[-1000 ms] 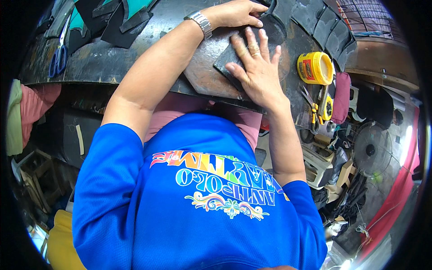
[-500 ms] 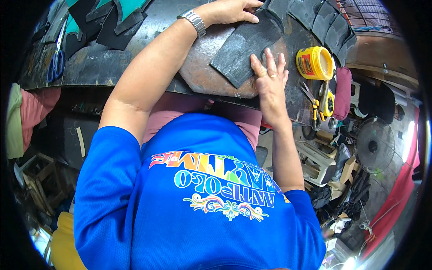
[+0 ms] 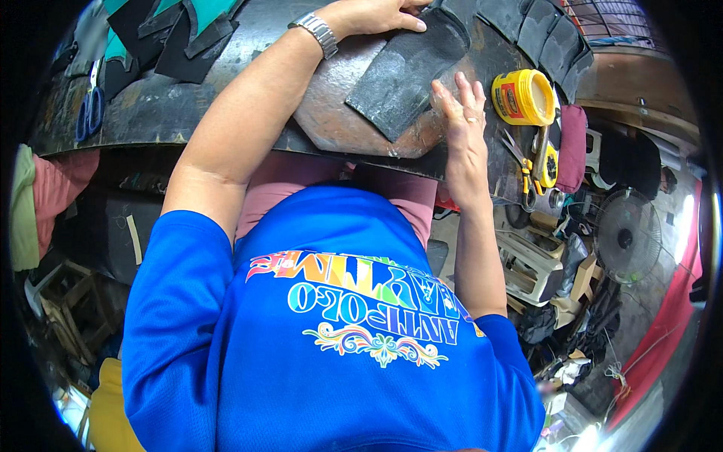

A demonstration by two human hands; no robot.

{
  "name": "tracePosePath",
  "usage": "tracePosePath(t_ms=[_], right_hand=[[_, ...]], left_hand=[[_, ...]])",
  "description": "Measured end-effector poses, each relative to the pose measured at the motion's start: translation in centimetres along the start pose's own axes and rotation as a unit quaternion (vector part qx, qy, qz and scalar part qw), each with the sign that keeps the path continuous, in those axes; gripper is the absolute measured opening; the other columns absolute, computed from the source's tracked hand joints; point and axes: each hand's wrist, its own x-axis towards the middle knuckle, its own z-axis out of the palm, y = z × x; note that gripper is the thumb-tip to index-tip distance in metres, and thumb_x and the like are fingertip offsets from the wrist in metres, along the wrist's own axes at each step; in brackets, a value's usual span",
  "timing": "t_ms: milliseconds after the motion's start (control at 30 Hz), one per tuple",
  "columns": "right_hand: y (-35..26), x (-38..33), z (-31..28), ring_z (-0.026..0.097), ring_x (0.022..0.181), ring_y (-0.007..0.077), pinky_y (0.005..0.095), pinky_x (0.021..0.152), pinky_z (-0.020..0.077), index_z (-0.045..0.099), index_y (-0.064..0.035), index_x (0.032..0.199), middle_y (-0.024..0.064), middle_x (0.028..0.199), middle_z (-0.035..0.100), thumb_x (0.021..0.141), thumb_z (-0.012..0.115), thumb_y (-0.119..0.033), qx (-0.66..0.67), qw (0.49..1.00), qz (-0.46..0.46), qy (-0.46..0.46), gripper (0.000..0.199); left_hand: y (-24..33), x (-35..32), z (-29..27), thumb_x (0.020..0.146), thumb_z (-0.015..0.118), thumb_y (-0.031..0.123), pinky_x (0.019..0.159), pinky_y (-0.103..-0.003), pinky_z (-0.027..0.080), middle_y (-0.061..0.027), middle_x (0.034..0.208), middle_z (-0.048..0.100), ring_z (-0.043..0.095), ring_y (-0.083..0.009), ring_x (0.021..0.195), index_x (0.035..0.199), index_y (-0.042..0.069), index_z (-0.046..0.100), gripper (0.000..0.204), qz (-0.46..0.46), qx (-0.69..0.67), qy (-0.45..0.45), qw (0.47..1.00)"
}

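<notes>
A flat black sheet piece (image 3: 399, 83) with a glossy, wet-looking surface and a curved far end lies on a worn brown board (image 3: 324, 124) at the table's near edge. At its far left side, my left hand (image 3: 375, 15) holds it, the thumb resting on its edge; the other fingers are partly cut off by the picture's top. My right hand (image 3: 465, 124) is just right of the piece, fingers stretched out and nothing in them. Farther right stands an open yellow jar (image 3: 520, 98) of pale paste.
Yellow-handled scissors (image 3: 525, 173) and a yellow tape measure (image 3: 548, 166) lie right of my right hand, beside a maroon bundle (image 3: 572, 147). Black pieces (image 3: 538, 34) overlap at the far right. Blue-handled scissors (image 3: 90, 109) lie left, near black and green pieces (image 3: 192, 45).
My right hand has moved right, off the black sheet piece. My left hand stays at the far end of the piece. The whole view has shifted slightly.
</notes>
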Motion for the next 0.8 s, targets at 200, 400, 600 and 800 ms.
tracePosePath(t_ms=[200,400,600,800], right_hand=[[-1.2,-1.7,2.6,0.011,0.152,0.0422,0.0701,0.114,0.0051,0.042,-0.0150,0.152,0.0167,0.162,0.027,0.097,0.047,-0.060,-0.196,0.980,-0.006,-0.046,0.071],[-1.9,-1.4,0.3,0.021,0.149,0.0408,0.0673,0.115,0.0049,0.074,-0.0174,0.117,0.0152,0.155,0.040,0.097,0.052,-0.056,-0.018,0.995,-0.079,-0.053,0.049],[-1.3,1.2,3.7,0.012,0.151,0.0424,0.0713,0.114,0.0049,0.045,-0.0163,0.149,0.0176,0.162,0.027,0.091,0.051,-0.063,-0.257,0.961,-0.072,-0.073,0.075],[-2.3,-1.0,1.4,0.012,0.152,0.0418,0.0659,0.116,0.0010,0.059,-0.0201,0.140,0.0174,0.160,0.030,0.096,0.044,-0.065,-0.124,0.976,-0.125,-0.124,0.064]], left_hand=[[0.3,-0.1,0.1,0.089,0.071,0.012,0.098,-0.032,0.047,-0.0160,0.123,0.068,0.061,-0.0187,0.112,0.137,-0.005,0.053,0.053,-0.010,0.040,0.013,0.999],[0.3,-0.1,0.2,0.090,0.070,0.010,0.093,-0.032,0.049,-0.0145,0.117,0.070,0.061,-0.0165,0.106,0.136,-0.004,0.054,0.051,-0.033,-0.012,0.001,0.999],[1.1,-0.2,0.3,0.092,0.072,0.023,0.084,-0.035,0.053,-0.0190,0.103,0.071,0.068,-0.0245,0.092,0.130,-0.001,0.060,0.047,-0.020,-0.002,-0.011,1.000],[5.1,-1.6,0.0,0.088,0.072,0.021,0.084,-0.042,0.054,-0.0241,0.107,0.070,0.069,-0.0388,0.098,0.127,0.000,0.061,0.045,-0.020,0.167,0.018,0.986]])
